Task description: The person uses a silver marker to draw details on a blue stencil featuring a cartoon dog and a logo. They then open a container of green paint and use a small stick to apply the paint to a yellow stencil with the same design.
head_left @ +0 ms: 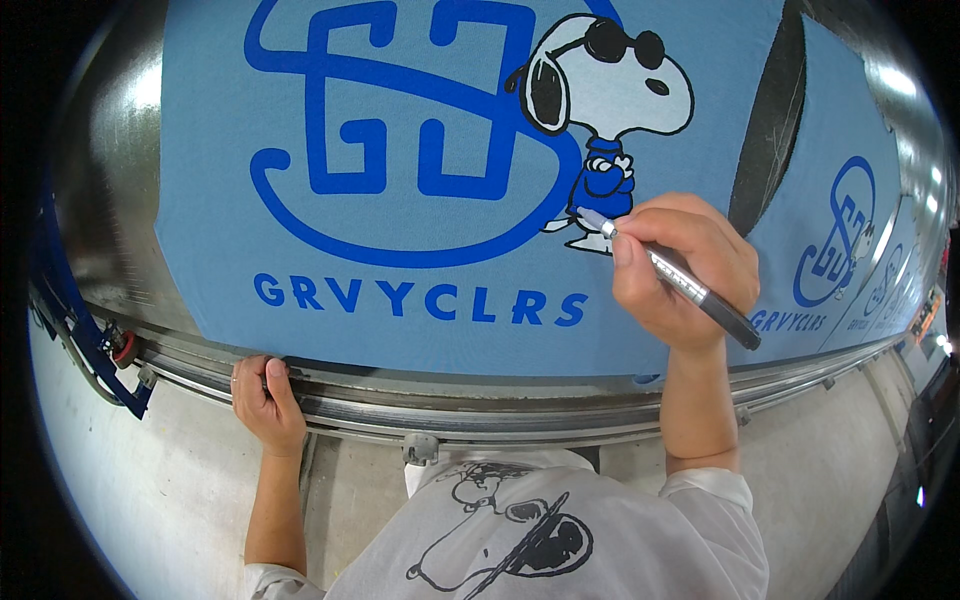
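My right hand (690,270) grips a silver-and-black marker (680,280), its pale tip on the blue shirt of a printed cartoon dog in dark glasses (610,180), near the lower left of that shirt. The dog is on a light blue fabric panel (205,160) with a large dark blue looped emblem (420,250) and lettering below it. My left hand (268,400) is at the near edge, below the panel's lower left, with curled fingers around something dark that I cannot make out.
More light blue panels (830,90) with similar prints extend to the right on the metal table (120,170). A metal rail (350,410) runs along its near edge, with a blue bracket assembly (100,350) at the left. Pale floor (800,460) shows below.
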A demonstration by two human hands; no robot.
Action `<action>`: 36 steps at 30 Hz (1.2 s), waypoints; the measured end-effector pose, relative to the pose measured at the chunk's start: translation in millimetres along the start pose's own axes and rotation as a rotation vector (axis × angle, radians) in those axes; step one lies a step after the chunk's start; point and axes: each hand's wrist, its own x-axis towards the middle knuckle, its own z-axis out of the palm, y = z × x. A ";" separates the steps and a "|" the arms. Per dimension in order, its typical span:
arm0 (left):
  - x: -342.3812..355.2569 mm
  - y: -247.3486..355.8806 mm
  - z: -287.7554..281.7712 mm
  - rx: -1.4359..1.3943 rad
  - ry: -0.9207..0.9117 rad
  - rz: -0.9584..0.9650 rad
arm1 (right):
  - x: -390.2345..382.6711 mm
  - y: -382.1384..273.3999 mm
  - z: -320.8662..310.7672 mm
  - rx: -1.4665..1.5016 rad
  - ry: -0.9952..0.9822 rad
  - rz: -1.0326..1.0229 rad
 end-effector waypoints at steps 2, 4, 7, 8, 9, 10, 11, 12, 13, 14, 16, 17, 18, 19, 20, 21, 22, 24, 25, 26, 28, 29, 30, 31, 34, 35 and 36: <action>0.1 -0.2 0.1 0.000 0.001 0.004 | 0.3 -0.5 0.0 -0.005 -0.002 0.002; 0.0 -0.6 0.0 0.002 0.001 0.007 | 1.1 -1.5 0.0 -0.015 -0.001 0.001; 0.3 -0.8 -0.6 0.004 -0.001 0.011 | 0.8 -2.3 -0.5 0.004 -0.008 0.023; 0.4 -0.9 -0.6 0.003 -0.002 0.013 | 0.9 -2.3 -0.3 -0.001 -0.007 0.019; 0.5 -0.9 -0.7 0.002 -0.003 0.014 | 0.9 -2.3 -0.1 -0.005 -0.006 0.016; 0.7 -0.8 -0.5 0.001 -0.001 0.014 | 0.9 -2.3 0.1 -0.010 -0.005 0.013; 1.1 -0.4 -0.1 0.000 0.001 0.015 | 1.2 -2.2 0.0 -0.004 -0.008 0.012; 1.4 0.0 0.2 -0.001 0.004 0.016 | 1.5 -2.2 -0.2 0.002 -0.011 0.012; 1.6 0.3 0.1 -0.003 0.004 0.014 | 1.7 -2.2 -0.4 0.008 -0.014 0.011; 1.7 0.9 0.3 -0.006 0.004 0.012 | 1.2 -1.9 -0.4 0.004 -0.008 0.014; 1.9 2.2 0.9 -0.008 0.008 0.011 | 0.1 -1.4 0.1 -0.005 0.003 0.020; 2.1 2.4 0.9 -0.009 0.010 0.011 | 0.0 -1.2 0.2 0.000 0.002 0.013; 2.3 2.5 1.0 -0.009 0.012 0.012 | 0.1 -0.7 0.3 0.004 0.001 0.006; 2.4 2.7 1.1 -0.010 0.014 0.010 | 0.2 -0.2 0.3 0.009 0.000 -0.001; 2.5 3.0 1.2 -0.010 0.016 0.009 | -0.1 0.2 0.1 0.006 -0.007 -0.014; 2.5 3.1 1.2 -0.010 0.018 0.008 | -0.5 0.9 -0.3 0.004 -0.014 -0.028; 2.4 3.1 1.3 -0.008 0.017 0.006 | -0.7 1.3 -0.5 0.001 -0.022 -0.041; 2.3 3.0 1.2 -0.005 0.015 0.002 | -0.3 1.9 -1.0 0.019 -0.034 -0.051; 2.5 3.1 1.0 -0.006 0.012 0.003 | -0.1 2.0 -1.3 0.028 -0.040 -0.056; 2.5 3.1 0.4 -0.006 0.010 0.003 | -0.1 1.6 -1.1 0.027 -0.035 -0.044; 1.6 2.6 -0.1 -0.005 0.011 0.004 | -0.5 -0.4 -1.2 0.027 -0.023 -0.018; 1.3 2.3 -0.3 -0.005 0.014 0.006 | 0.1 -1.5 -1.6 0.025 -0.017 0.006; 1.0 1.9 -0.3 -0.004 0.017 0.007 | 0.5 -2.4 -2.1 0.023 -0.010 0.030; 0.8 1.2 -0.2 -0.010 0.019 0.003 | 1.1 -3.2 -2.3 0.022 -0.004 0.054; 0.8 0.2 0.1 -0.021 0.017 0.002 | 0.2 -4.4 -0.4 0.000 0.001 0.054; 1.2 0.6 0.0 -0.019 0.013 0.008 | 0.2 -3.9 -0.6 0.000 -0.001 0.041; 1.3 1.0 0.1 -0.017 0.009 0.014 | 0.4 -3.0 -0.9 0.001 -0.002 0.028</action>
